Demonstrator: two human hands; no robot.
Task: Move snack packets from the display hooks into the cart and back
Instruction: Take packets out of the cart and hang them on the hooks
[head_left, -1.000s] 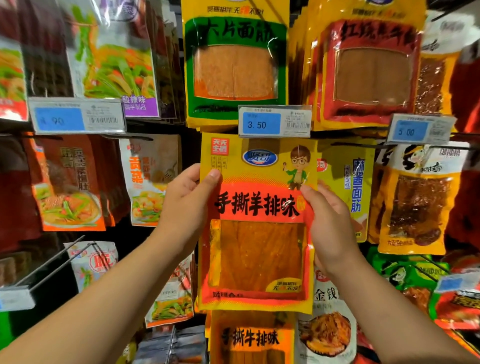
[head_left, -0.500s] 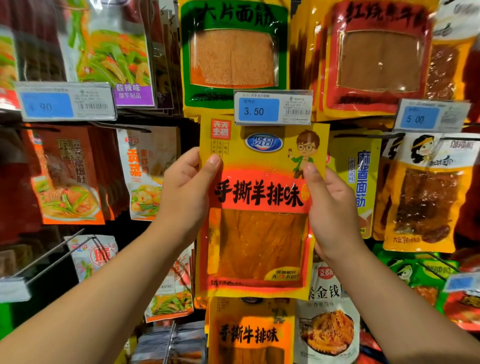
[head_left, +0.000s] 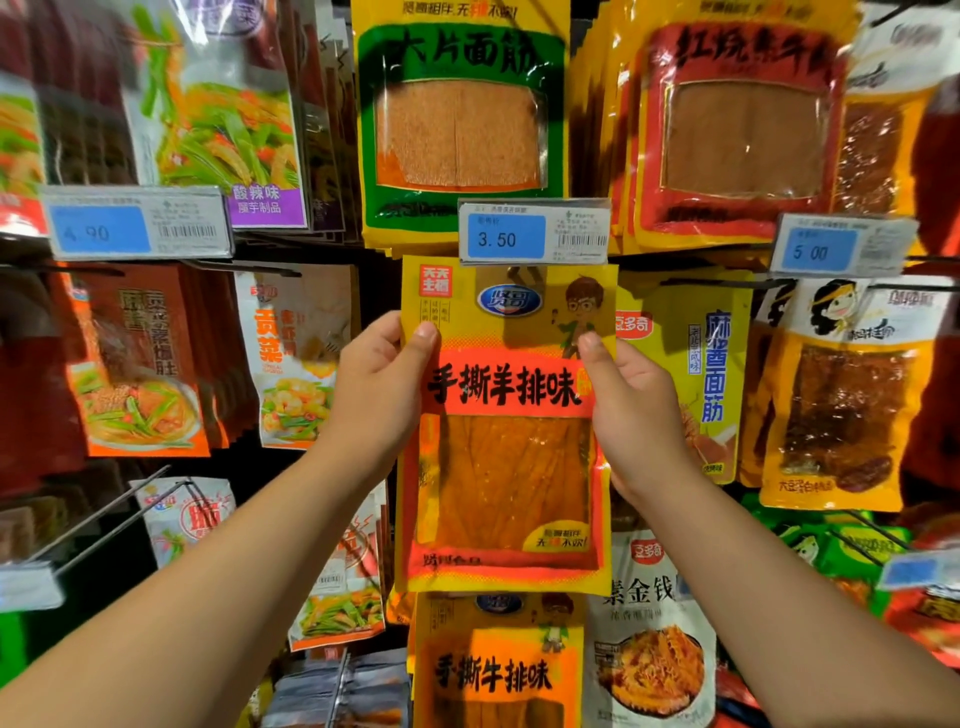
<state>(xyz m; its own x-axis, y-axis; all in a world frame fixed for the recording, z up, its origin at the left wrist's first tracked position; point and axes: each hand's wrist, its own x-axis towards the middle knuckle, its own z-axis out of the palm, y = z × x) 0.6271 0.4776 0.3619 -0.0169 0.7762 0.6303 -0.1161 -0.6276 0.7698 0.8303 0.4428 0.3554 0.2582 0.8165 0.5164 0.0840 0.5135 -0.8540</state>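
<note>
Snack packet (head_left: 506, 467), yellow with an orange-red band and a clear window showing orange strips.

Location: upright in front of the display, off the cart, its top edge tucked just under the 3.50 price tag (head_left: 532, 232). It hangs directly above a similar packet (head_left: 498, 670) on the row below.

Left hand (head_left: 379, 395): grips the packet's left edge, thumb on the front face beside the top of the band, fingers curled behind.

Right hand (head_left: 639, 410): grips the right edge, thumb on the front by the cartoon figure, fingers behind the packet and hidden.

Change against the earlier pictures: both hands keep the same two-sided hold as one second ago. The right thumb tip now sits slightly higher, just above the band rather than level with its upper edge. Half a second ago the packet's top right corner spread over the red logo of the yellow packet with blue lettering (head_left: 691, 374). That logo is now fully uncovered, and the held packet stands squarer under the tag. Whether its hole is on a hook cannot be told.

Surroundings: green-framed packet (head_left: 460, 119) above the tag, red-framed packet (head_left: 743, 130) to its right, 4.90 tag (head_left: 137, 223) at left, 5.00 tag (head_left: 841, 247) at right, bare wire hooks (head_left: 104, 519) lower left.
</note>
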